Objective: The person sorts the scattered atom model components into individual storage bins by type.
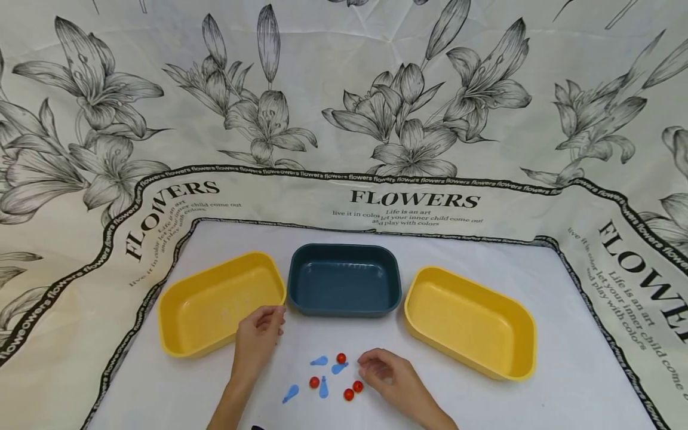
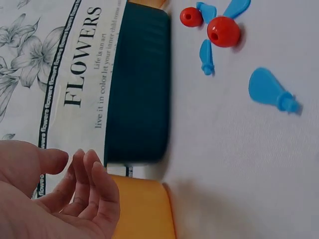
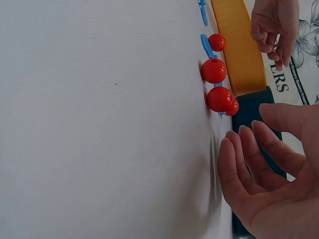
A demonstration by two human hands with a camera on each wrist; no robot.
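Observation:
My left hand (image 1: 258,334) hovers beside the right end of the left yellow bin (image 1: 174,325), fingers loosely bent, with nothing held. In the left wrist view its thumb and fingertips stand apart. My right hand (image 1: 396,377) hangs just right of the small pieces, fingers softly curved and holding nothing. Between the hands lie several round red beads, one red bead (image 1: 314,382) near the middle and another red bead (image 1: 349,394) nearer the right hand. Flat blue teardrop-shaped pieces lie among them, including one blue piece (image 1: 291,393) at the left. A hole shows in a bead (image 2: 223,32).
A dark teal bin (image 1: 344,310) stands behind the pieces, between the left yellow bin and a right yellow bin (image 1: 524,334). All sit on a white cloth (image 1: 462,400). A flower-printed curtain (image 1: 301,143) rises behind and at both sides.

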